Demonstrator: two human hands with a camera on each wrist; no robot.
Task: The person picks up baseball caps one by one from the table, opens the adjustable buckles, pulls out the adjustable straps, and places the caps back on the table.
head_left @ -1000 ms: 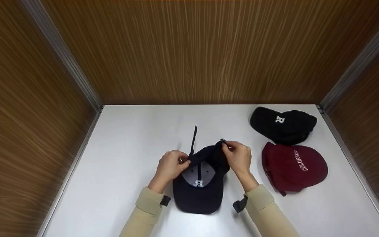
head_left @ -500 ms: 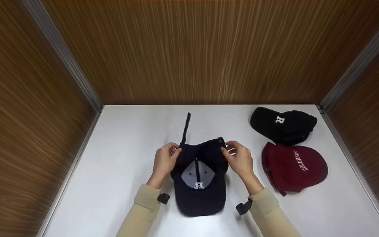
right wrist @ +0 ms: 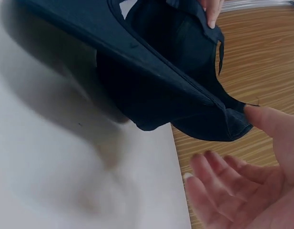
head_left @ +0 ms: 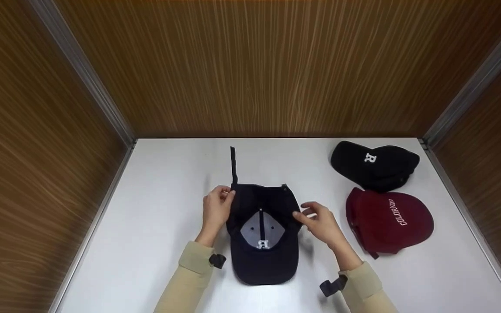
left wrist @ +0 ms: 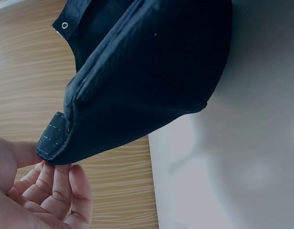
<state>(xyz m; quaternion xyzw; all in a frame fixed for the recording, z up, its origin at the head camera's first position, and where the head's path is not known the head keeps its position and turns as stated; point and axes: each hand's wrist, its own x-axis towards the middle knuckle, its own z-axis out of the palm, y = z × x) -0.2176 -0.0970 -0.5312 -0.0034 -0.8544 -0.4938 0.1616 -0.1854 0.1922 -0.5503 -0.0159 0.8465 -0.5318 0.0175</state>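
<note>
A dark navy baseball cap (head_left: 265, 267) lies upside down in front of me, brim toward me, its grey inner panel and a white letter showing. From its back left corner a loose strap (head_left: 234, 164) stretches away from me. My left hand (head_left: 217, 208) pinches the cap's edge beside the strap's base, thumb on top; the left wrist view shows the edge between thumb and fingers. On the other side, my right hand (head_left: 322, 224) has its thumb tip against the cap's edge. In the right wrist view its fingers (right wrist: 223, 186) are spread below, apart from the cloth.
A black cap (head_left: 385, 167) with a white R lies at the back right of the white table (head_left: 168, 174). Touching it, a maroon cap (head_left: 376, 221) marked COLORADO lies nearer me. Wood-patterned panels (head_left: 276, 69) wall the back and both sides.
The cap's back edge has spread wider and the strap has swung left. My right hand has slid down the cap's right side, loosening its pinch. The left hand keeps hold, slightly further left.
</note>
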